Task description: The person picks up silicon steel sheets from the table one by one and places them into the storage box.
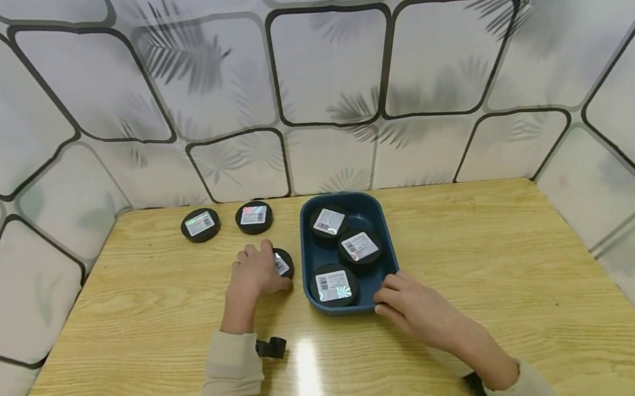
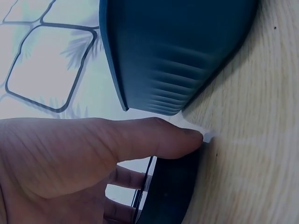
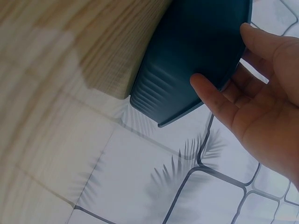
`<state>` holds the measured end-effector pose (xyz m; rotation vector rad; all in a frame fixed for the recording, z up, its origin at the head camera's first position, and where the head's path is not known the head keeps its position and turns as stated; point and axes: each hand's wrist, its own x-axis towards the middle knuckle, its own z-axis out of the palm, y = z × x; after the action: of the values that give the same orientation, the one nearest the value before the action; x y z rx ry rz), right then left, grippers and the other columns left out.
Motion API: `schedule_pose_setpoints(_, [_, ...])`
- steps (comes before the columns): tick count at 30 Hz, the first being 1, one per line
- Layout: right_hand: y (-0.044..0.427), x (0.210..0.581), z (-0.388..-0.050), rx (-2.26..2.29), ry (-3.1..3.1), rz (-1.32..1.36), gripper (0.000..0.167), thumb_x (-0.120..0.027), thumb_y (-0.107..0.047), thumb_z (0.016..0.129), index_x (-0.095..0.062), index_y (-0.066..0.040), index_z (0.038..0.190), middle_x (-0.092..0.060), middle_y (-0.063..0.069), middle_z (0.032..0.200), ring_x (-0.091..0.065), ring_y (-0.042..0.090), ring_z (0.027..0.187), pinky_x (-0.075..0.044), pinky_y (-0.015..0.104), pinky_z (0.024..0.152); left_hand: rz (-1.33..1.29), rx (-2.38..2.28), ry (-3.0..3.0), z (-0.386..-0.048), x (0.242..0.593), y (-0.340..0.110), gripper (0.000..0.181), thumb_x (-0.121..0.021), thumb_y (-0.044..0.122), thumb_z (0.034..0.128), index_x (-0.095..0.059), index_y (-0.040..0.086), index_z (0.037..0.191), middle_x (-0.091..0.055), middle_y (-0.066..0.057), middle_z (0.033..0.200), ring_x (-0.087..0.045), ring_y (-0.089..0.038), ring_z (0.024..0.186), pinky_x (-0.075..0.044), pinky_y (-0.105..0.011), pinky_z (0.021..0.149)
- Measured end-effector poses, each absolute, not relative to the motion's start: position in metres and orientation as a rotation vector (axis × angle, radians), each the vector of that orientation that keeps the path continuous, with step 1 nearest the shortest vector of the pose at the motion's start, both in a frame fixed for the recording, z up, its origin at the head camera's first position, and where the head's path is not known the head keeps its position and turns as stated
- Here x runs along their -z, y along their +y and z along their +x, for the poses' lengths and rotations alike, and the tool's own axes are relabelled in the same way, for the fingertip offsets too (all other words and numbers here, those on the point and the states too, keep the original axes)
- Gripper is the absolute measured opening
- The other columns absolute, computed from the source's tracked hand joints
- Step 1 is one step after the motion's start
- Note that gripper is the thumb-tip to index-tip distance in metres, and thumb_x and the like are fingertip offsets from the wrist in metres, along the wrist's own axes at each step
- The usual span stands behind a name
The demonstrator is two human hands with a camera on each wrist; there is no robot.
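My left hand grips a flat round black container with a white label, standing on the table left of a blue plastic bin. In the left wrist view, the thumb lies along the side of the black container, and other fingers show behind it. Inside the bin are three like black containers, labels up: one at the back, one in the middle and one at the front. With fingers and thumb, my right hand holds the bin's near right corner by the rim.
Two more labelled black containers, one at the far left and another beside it, lie near the back edge of the wooden table. Behind the table hangs a patterned backdrop with leaf shadows.
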<state>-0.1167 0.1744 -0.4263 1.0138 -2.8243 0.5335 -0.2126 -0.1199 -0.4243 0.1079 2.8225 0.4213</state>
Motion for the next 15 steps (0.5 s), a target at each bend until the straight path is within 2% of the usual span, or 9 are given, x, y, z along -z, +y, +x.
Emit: schedule_pose_setpoints(15, [0.1733, 0.4256, -0.1165, -0.540, -2.822, 1.029, 0.005, -0.068, -0.015, 0.094, -0.072, -0.013, 0.096, -0.055, -0.007, 0.088, -0.044, 0.009, 0.081, -0.045, 0.027, 0.070, 0.160, -0.429, 2.840, -0.2103, 0.4188, -0.1200, 0.088, -0.084, 0.039, 0.0745, -0.038, -0.002, 0.138, -0.047, -0.029, 0.121, -0.045, -0.046, 0.117, -0.038, -0.059, 0.101])
